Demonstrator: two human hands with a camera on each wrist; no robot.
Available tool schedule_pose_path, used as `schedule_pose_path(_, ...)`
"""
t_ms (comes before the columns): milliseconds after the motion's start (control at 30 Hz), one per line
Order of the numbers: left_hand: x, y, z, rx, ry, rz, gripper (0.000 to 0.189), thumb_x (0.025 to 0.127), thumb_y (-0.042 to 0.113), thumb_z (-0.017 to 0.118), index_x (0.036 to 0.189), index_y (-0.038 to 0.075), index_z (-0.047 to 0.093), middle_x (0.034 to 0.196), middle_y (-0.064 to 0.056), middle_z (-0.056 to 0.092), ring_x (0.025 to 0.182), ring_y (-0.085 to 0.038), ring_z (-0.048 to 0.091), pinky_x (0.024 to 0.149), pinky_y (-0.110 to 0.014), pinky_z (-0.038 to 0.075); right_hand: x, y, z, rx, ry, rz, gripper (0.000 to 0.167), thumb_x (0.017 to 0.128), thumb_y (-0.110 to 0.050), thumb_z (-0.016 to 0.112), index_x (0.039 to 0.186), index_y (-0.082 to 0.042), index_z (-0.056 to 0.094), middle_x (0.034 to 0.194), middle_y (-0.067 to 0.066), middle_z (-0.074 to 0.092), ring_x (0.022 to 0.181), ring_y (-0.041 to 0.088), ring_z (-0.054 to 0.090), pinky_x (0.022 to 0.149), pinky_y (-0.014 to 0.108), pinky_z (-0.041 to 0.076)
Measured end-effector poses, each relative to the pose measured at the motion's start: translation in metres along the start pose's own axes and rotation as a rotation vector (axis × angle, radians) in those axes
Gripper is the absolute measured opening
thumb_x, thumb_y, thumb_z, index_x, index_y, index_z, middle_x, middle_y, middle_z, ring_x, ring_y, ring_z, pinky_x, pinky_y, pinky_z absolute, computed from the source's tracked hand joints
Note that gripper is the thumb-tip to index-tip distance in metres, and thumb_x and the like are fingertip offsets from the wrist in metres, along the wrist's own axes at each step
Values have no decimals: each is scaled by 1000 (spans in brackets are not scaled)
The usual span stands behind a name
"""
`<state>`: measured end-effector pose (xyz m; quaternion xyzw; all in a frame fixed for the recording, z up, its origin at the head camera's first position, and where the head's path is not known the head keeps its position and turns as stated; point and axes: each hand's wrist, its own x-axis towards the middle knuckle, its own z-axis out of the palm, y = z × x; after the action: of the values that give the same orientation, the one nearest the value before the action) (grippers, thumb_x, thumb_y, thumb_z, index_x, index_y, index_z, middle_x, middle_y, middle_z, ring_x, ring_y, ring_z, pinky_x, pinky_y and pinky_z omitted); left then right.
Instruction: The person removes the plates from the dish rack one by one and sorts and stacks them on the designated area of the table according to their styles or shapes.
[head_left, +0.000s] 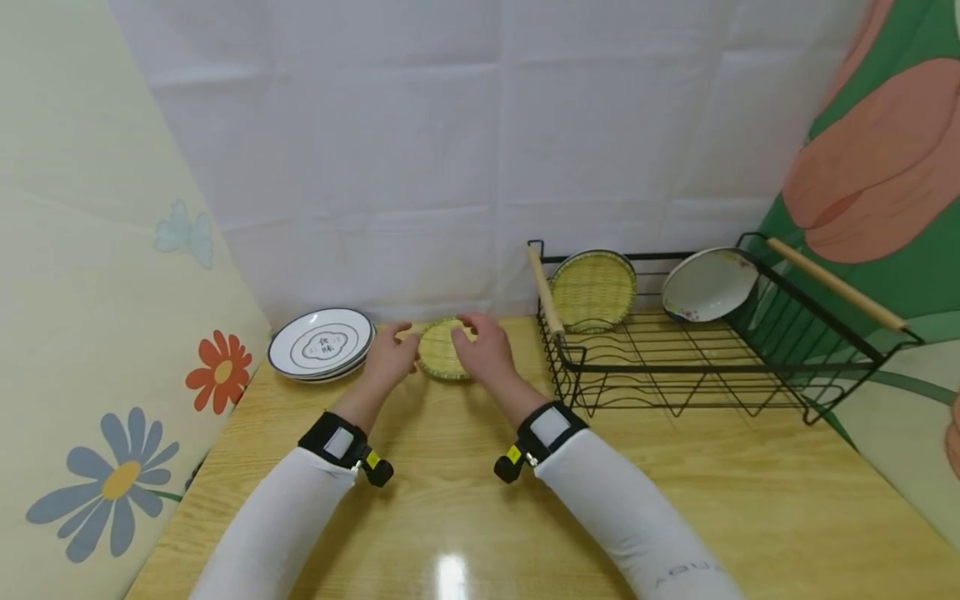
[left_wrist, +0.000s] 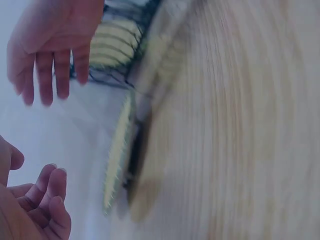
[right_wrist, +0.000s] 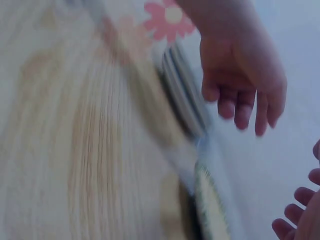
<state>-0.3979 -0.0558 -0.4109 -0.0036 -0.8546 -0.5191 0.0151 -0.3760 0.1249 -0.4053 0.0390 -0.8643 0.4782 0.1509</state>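
A round woven bamboo plate (head_left: pixel 441 348) with a green-stitched rim lies near the back of the wooden table. My left hand (head_left: pixel 390 357) hovers just to its left, fingers loosely bent. Over its right side is my right hand (head_left: pixel 486 348), which covers part of the rim. Both wrist views show the woven plate (left_wrist: pixel 119 155) edge-on above a dark shadow, apart from the hands. Relaxed fingers of my left hand (right_wrist: pixel 245 75) hang down in the right wrist view, holding nothing. Nothing is between the fingers of my right hand (left_wrist: pixel 55 30) either.
A stack of white plates (head_left: pixel 321 343) with blue rims stands at the back left. To the right is a black wire dish rack (head_left: pixel 675 367) with wooden handles. Another woven plate (head_left: pixel 594 292) and a white floral bowl (head_left: pixel 708 287) lean in it. White cloth (head_left: pixel 375 167) hangs behind.
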Motion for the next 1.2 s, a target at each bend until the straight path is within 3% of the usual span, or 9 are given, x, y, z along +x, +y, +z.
schedule_pose_path(67,-12,5,-3,-116,-20,13,51,103,31,55,150,12,50,98,-17,75,69,-21,72,62,-34,56,-10,-10,-7,24,-28,-62,38,102,-32,58,136,-15,66,138,9,64,128,32,59,100,50,54)
schedule_pose_path(200,-37,8,-8,-272,-68,30,46,104,27,55,148,13,52,90,-12,77,65,-12,71,54,-27,50,-31,-26,-24,30,-86,-172,35,102,-32,59,130,-14,70,131,7,69,120,26,64,92,46,58)
schedule_pose_path(433,-78,15,-16,-464,-80,57,39,103,17,52,141,12,58,81,2,73,69,-12,72,60,-27,54,-62,-39,-54,40,-148,-311,29,103,-26,61,125,-11,73,117,6,74,104,20,70,83,37,59)
schedule_pose_path(667,-109,34,-7,-633,-137,113,36,103,13,49,137,8,59,82,8,75,74,-10,73,64,-26,56,-75,-47,-93,-8,-165,-548,23,101,-17,65,119,-6,75,108,8,77,90,16,72,75,30,61)
schedule_pose_path(767,-117,39,-3,-665,-154,118,35,104,12,50,137,7,59,86,7,77,77,-10,74,64,-25,56,-72,-53,-113,-41,-153,-637,21,99,-13,67,116,-5,76,105,9,77,88,15,72,71,29,61)
schedule_pose_path(900,-121,40,3,-687,-177,97,37,104,12,51,140,9,59,100,-2,80,83,-10,76,69,-27,57,-60,-61,-142,-107,-132,-681,19,98,-11,68,115,-5,75,104,8,76,88,15,70,71,29,61)
schedule_pose_path(1067,-123,42,12,-686,-205,87,40,104,14,54,144,12,57,118,-12,77,96,-12,76,81,-32,58,-31,-71,-182,-245,-136,-614,21,101,-15,65,117,-5,73,103,8,73,92,18,67,78,37,60)
schedule_pose_path(1200,-123,48,21,-693,-232,84,43,105,16,53,147,12,55,125,-15,74,103,-15,76,82,-31,57,1,-75,-210,-355,-135,-518,27,102,-20,63,123,-5,71,112,12,73,102,24,67,88,47,58)
